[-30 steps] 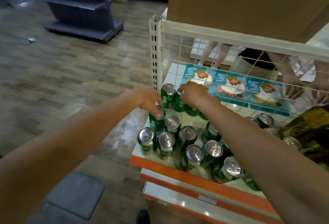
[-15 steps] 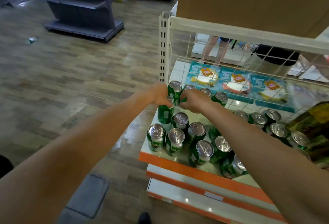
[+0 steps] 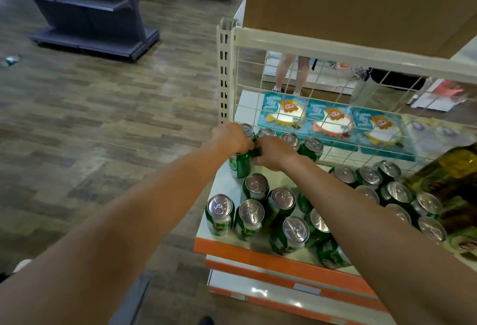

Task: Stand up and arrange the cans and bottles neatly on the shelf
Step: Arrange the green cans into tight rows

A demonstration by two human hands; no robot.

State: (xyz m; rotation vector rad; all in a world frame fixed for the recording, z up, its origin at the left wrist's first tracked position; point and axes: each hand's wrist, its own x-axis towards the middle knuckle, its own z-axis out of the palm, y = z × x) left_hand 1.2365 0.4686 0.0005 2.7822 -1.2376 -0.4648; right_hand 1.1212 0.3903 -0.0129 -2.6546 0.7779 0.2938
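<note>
Left hand [image 3: 232,139] grips a can [image 3: 240,167] by its top; right hand [image 3: 275,153] curls just beside (its hold hidden) — probably squaring the back row [image 3: 312,145].

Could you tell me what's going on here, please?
A person is tidying a shelf of green cans. The left hand grips a can from above, just in front of the back row. The right hand is beside it, its hold hidden. The front cans stand in a loose cluster.

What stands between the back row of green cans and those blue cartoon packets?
A white wire grid separates the cans from the packets, shown in the head view.
</note>
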